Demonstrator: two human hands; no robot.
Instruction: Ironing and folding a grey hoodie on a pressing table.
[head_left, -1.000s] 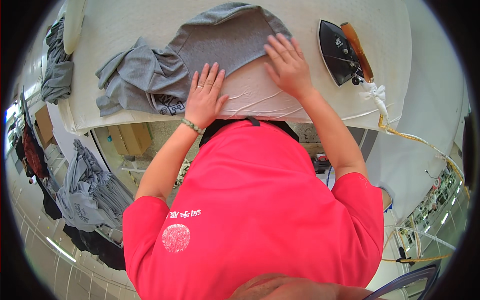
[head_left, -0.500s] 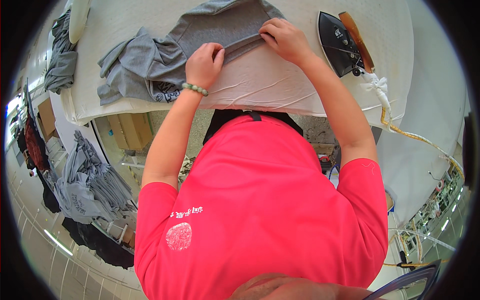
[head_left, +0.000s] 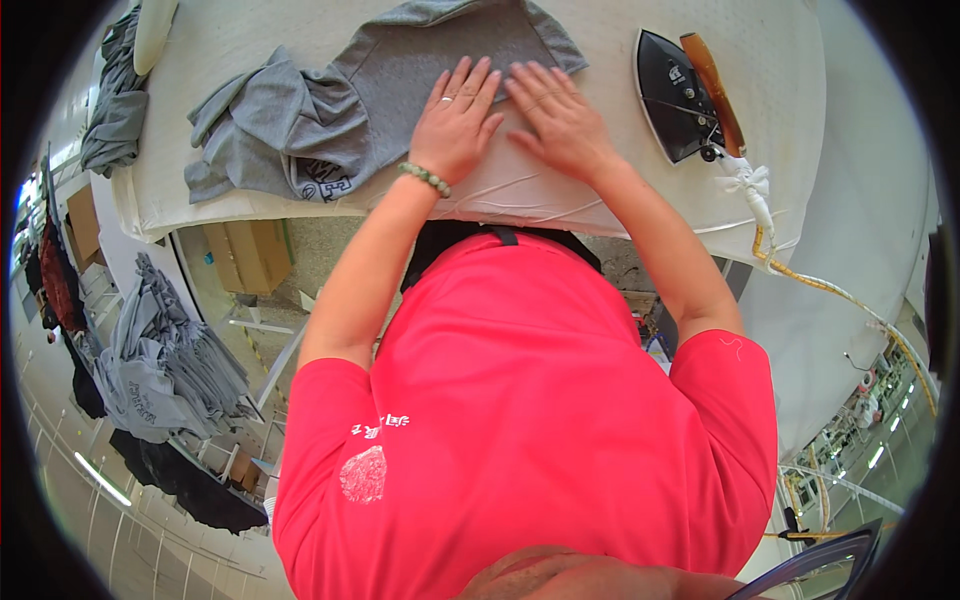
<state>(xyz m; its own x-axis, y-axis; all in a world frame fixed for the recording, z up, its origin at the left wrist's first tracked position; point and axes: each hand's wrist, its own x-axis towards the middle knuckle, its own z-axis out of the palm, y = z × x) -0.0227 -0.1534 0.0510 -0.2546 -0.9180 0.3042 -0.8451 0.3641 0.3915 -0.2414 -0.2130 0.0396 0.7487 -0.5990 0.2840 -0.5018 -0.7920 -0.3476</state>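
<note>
A grey knit garment [head_left: 400,75] lies on the white padded ironing table. Its left part is bunched up in folds with a dark print showing, while the part under my hands is spread smooth. My left hand [head_left: 457,120] rests flat on the garment near its close edge, fingers stretched out, a ring and a green bead bracelet on that side. Beside it my right hand [head_left: 560,118] is also flat, its fingertips on the cloth and its palm over the near edge. Neither hand grips anything.
To the right an iron [head_left: 680,95] with a wooden handle lies on the table [head_left: 610,40], its hose and cord running off right. More grey cloth [head_left: 118,125] hangs over the far left edge. A stack of grey garments [head_left: 170,360] and a cardboard box [head_left: 248,257] are below left.
Both hands have gone from pinching the garment's near edge to lying flat on it. My left hand moved right and my right hand slid slightly nearer; the edge now lies down.
</note>
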